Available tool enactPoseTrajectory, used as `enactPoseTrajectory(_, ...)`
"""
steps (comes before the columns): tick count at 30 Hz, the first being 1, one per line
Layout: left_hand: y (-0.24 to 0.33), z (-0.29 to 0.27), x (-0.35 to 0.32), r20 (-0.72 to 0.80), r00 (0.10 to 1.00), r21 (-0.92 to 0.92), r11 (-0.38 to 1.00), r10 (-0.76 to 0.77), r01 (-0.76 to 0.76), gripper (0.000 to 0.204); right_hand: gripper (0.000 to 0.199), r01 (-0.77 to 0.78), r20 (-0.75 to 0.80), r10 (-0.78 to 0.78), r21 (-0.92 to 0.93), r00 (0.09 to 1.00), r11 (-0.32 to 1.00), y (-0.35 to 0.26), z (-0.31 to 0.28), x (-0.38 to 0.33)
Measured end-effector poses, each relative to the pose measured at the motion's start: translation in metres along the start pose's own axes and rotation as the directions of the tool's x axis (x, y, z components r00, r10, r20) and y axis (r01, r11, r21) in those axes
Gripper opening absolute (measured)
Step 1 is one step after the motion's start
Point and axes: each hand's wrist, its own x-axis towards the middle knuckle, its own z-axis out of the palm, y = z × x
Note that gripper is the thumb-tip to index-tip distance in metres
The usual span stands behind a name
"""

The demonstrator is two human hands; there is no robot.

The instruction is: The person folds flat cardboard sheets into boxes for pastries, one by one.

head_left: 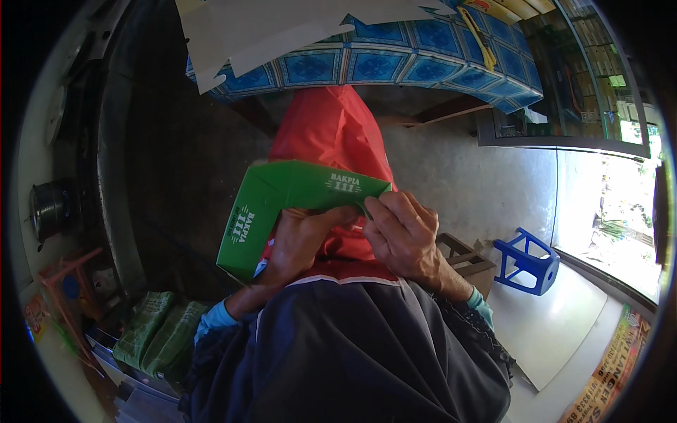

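A green cardboard box (pixel 282 187) with white print is tilted above my lap, its walls partly folded up. My left hand (pixel 303 240) reaches inside it, the thumb stretched along the inner face of the right-hand wall; its other fingers are mostly hidden. At the box's right corner my right hand (pixel 403 229) is closed, pinching a small green flap between thumb and fingers. Red cloth (pixel 331 130) hangs beneath and beyond the box, over my legs.
Ahead stands a table with a blue patterned cover (pixel 374 63), bearing flat pale card sheets (pixel 275 32). A glass cabinet (pixel 585 84) is at the far right. A blue plastic stool (pixel 529 261) lies to the right; green packages (pixel 155 331) are at the lower left.
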Motion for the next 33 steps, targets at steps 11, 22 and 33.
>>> enactPoseTrajectory(11,0.004,0.001,-0.004,0.054,0.990,0.288,0.947,0.132,-0.142,0.014,0.037,-0.037,0.078,0.039,-0.031,0.996,0.999,-0.003,0.001,0.006)
enactPoseTrajectory(22,0.000,-0.002,-0.001,0.047,0.970,0.296,0.924,0.237,-0.240,0.014,0.035,-0.043,0.043,0.035,0.193,0.998,0.980,0.003,-0.002,0.009)
enactPoseTrajectory(33,0.002,-0.006,0.000,0.069,0.986,0.095,0.983,0.152,-0.158,0.022,0.024,-0.365,0.070,0.375,0.449,0.924,0.816,0.006,0.016,0.020)
